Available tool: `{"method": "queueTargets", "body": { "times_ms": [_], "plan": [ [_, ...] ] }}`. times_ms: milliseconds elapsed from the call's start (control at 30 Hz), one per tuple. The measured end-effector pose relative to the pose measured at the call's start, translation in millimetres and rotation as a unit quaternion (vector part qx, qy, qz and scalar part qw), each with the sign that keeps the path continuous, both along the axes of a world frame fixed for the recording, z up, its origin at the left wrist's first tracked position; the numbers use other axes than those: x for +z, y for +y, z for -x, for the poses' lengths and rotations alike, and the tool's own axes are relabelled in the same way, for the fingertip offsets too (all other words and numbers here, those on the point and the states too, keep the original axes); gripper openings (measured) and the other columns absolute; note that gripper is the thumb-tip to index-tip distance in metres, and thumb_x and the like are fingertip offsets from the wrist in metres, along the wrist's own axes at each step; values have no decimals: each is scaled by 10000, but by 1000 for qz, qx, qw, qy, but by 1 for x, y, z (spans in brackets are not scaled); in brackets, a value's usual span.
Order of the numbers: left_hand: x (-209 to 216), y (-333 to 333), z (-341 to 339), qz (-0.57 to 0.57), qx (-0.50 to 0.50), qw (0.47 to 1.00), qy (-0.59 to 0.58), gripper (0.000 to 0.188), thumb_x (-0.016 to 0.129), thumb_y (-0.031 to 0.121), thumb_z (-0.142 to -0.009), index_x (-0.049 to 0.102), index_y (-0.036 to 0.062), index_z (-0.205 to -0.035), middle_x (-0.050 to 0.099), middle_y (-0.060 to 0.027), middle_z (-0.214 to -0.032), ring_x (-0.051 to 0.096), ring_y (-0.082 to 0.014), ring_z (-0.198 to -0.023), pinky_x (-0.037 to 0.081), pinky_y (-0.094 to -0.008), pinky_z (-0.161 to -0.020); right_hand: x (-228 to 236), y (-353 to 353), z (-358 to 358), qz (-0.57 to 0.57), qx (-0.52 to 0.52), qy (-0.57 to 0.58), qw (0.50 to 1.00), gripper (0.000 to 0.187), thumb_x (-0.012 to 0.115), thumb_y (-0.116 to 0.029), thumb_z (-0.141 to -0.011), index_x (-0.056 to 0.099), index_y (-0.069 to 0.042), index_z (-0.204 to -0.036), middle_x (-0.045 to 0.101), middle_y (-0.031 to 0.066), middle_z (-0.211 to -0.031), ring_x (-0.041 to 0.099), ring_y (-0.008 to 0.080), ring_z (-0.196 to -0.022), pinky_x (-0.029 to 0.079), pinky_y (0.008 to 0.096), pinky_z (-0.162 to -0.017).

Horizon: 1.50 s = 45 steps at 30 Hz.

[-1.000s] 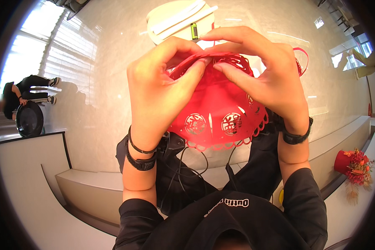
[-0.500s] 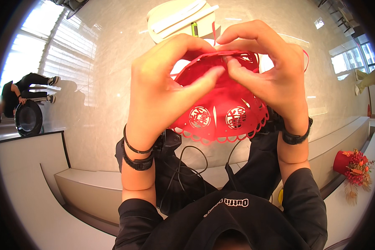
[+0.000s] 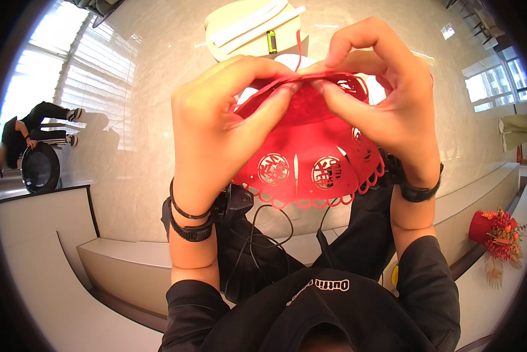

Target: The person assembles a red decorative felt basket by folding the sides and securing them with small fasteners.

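A red lantern [image 3: 301, 144] with cut-out round patterns and a scalloped lower edge hangs between my hands, above my lap. My left hand [image 3: 216, 111] pinches its upper edge from the left, thumb inside and fingers behind. From the right, my right hand [image 3: 386, 88] pinches the same edge close by, its thumb against the inner side and its index finger raised in a curve. A thin red strip [image 3: 299, 44] sticks up from the edge between the hands. The parts behind my fingers are hidden.
Beyond my hands stands a pale round stool [image 3: 222, 54] bearing white strips [image 3: 252, 26] and a green-black battery-like cylinder [image 3: 272, 42]. Black cables [image 3: 269, 246] loop by my lap. A red flowerpot [image 3: 480, 227] is at right; at far left a person [image 3: 41, 120] sits by a round black object [image 3: 39, 168].
The lantern has tilted and shifted slightly left and down. My left hand has drawn a little left, its thumb now pressed to the edge; my right index finger has lifted.
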<state>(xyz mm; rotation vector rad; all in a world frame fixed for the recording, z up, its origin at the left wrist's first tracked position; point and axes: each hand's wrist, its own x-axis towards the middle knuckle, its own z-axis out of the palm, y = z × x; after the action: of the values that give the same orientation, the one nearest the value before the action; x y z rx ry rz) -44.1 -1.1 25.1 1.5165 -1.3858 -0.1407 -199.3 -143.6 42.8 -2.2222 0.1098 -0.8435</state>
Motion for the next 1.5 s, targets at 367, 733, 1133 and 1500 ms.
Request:
{"method": "queueTargets", "body": {
  "times_ms": [367,733,1133,1500],
  "plan": [
    [-3,-4,3,2,-17,999,50,160,662,-75,-855,699,-47,-1008,710,-72,-936,675,-122,-895,530,-240,-808,1,-15,5,34,15,53,998,297,696,43,-775,680,26,-1072,716,96,-994,703,188,-926,541,298,-838],
    [-7,-6,-10,106,147,983,19,175,688,-46,-811,718,9,-974,698,-57,-881,654,-116,-765,505,-235,-664,6,-4,5,59,-107,48,991,212,695,-1,-782,720,-9,-993,737,107,-922,723,216,-871,554,311,-809],
    [-8,4,-26,76,281,949,123,288,623,101,-969,636,-69,-1201,675,-132,-1180,655,-176,-1020,536,-295,-910,5,-10,23,103,-105,-7,989,468,804,-423,-684,650,-27,-881,653,148,-800,654,365,-794,528,446,-672],
    [-10,9,-40,-8,180,978,108,331,616,44,-963,584,-22,-1286,653,-130,-1202,634,-176,-1054,515,-300,-936,0,-33,8,205,-211,-84,952,133,629,-144,-790,675,-32,-844,658,163,-754,669,345,-759,537,445,-673]
  ]
}}
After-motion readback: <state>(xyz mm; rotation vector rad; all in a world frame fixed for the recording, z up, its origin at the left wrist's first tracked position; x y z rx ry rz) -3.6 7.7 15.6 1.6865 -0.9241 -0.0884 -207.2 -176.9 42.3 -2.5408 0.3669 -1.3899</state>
